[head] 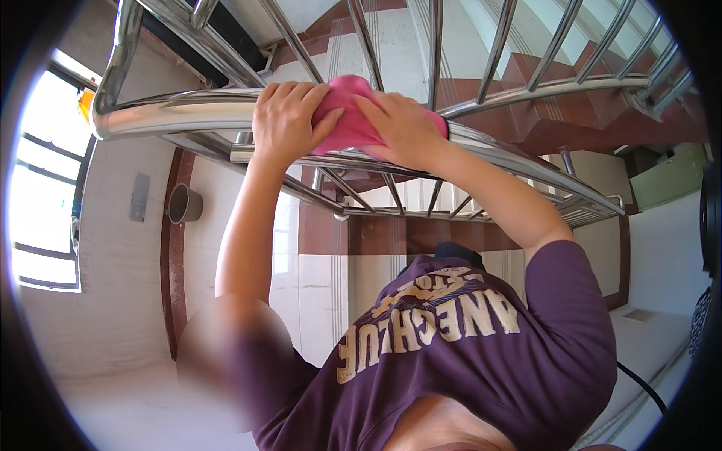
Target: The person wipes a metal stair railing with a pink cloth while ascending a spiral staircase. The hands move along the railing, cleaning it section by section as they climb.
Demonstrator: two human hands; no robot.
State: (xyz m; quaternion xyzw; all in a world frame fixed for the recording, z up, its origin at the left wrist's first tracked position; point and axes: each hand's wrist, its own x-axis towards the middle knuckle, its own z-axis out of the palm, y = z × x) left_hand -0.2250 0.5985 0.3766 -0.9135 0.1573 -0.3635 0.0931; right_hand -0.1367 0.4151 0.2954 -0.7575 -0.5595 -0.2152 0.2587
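Observation:
A pink cloth (348,127) is wrapped over the polished stainless steel handrail (180,119) of a staircase. Its left end lies under my left hand (287,115), whose fingers curl over the rail and whose thumb presses on the fabric. From the other side my right hand (403,128) grips the same cloth, fingers spread across its top. A dark edging shows at the cloth's right end. The rail's surface beneath the cloth and both palms is hidden.
Steel balusters (434,51) stand beyond the handrail, with red-brown and pale stair treads (383,51) behind them. A grey bucket (186,204) sits on the tiled floor at left. Windows (48,180) are in the left wall. A green box-like object (668,175) is at right.

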